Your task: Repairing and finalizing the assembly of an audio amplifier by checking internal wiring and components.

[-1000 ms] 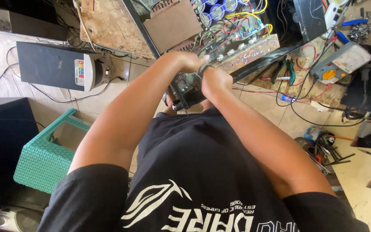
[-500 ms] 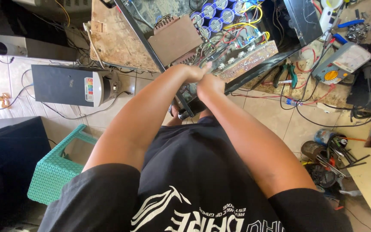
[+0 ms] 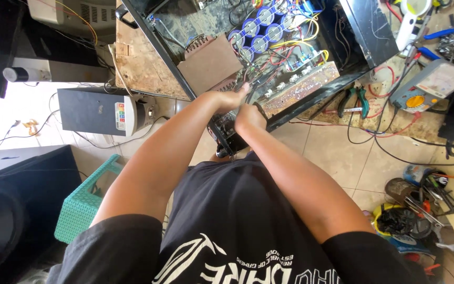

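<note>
The open amplifier chassis (image 3: pixel 269 68) lies on the wooden counter (image 3: pixel 143 68), its front edge overhanging. It is judged heavy, rigid and sharp-edged, with fragile boards; the metal frame is best gripped. Both the left hand (image 3: pixel 226 99) and right hand (image 3: pixel 250 117) are curled at the front panel; what is pinched cannot be told.

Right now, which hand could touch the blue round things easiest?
Probably the left hand: its fingers stretch toward the blue cylinders, while the right hand curls lower at the box edge.
</note>
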